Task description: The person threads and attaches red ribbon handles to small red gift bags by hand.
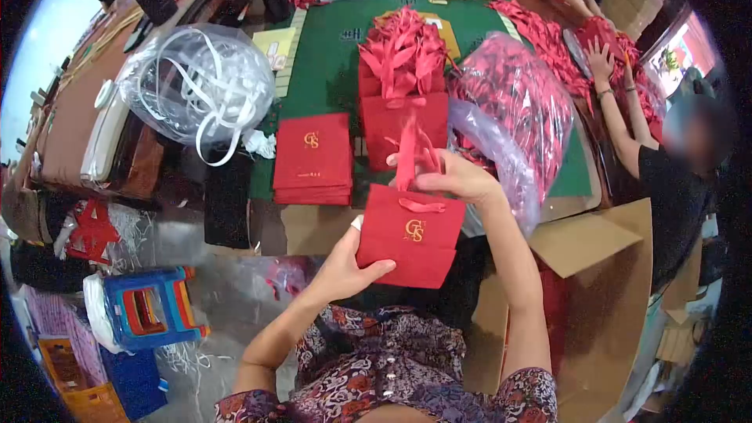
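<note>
My left hand (350, 268) grips the lower left side of a small red paper bag (411, 262) with a gold logo, its thumb across the front. A short red ribbon handle (423, 205) lies against the bag near its top edge. At the bag's top, my right hand (458, 176) has its fingers closed on a red ribbon (406, 160). Just beyond stand red bags (403, 127) with a heap of red ribbons (402, 51) on top. To the left is a stack of flat red bags (313, 157) with the same gold logo.
A clear plastic bag of white ribbon (207, 82) sits left on the green tabletop (325, 55). A clear bag of red ribbons (517, 94) is at right. An open cardboard box (595, 298) stands by my right side. A co-worker's hand (600, 61) reaches over red ribbons.
</note>
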Available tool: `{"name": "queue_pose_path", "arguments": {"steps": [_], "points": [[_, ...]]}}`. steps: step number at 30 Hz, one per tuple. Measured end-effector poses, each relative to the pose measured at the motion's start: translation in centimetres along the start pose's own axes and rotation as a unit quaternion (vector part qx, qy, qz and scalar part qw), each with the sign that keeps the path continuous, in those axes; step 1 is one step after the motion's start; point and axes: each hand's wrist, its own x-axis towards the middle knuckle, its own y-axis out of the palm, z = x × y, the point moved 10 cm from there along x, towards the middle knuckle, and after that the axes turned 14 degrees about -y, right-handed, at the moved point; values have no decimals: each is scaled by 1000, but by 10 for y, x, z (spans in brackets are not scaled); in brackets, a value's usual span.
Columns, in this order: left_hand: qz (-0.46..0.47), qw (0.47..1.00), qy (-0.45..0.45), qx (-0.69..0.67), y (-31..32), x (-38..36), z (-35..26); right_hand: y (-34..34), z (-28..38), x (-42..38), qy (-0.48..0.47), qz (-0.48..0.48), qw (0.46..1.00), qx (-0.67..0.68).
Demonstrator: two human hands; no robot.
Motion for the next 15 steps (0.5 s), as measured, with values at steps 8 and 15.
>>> {"name": "queue_pose_path", "arguments": {"steps": [8, 15], "points": [[-184, 974, 55, 118, -28, 61, -18, -53, 75, 50, -87, -124, 955, -255], [-317, 905, 175, 223, -28, 92, -34, -75, 100, 74, -127, -194, 806, -544]]}}
